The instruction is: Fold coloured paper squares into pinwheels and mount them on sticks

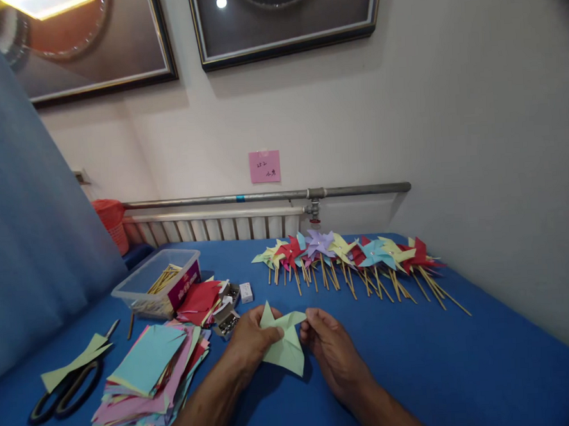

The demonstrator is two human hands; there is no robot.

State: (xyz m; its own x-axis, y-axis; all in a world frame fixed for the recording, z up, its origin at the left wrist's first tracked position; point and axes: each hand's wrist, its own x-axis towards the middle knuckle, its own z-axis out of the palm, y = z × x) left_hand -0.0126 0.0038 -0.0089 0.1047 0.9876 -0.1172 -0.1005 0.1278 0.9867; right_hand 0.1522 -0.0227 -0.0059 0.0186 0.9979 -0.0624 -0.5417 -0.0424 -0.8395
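Note:
A pale green paper pinwheel point(287, 354) with pointed corners is held over the blue table. My left hand point(254, 340) grips it from the left, the thumb pressed near its middle. At its upper right corner, my right hand point(328, 345) pinches the paper tip between thumb and fingers. Just beyond my left hand lie small open boxes of metal pins point(227, 322) and a small white box point(245, 292). What the left fingers do behind the paper is hidden.
Finished paper pinwheels point(320, 243) on sticks lie along the back. To the left are a stack of coloured paper point(148, 356), black-handled scissors point(78, 389) under a paper scrap, red paper sheets point(200, 301) and a clear plastic box point(155, 259) of sticks. A radiator point(218, 227) stands behind the table.

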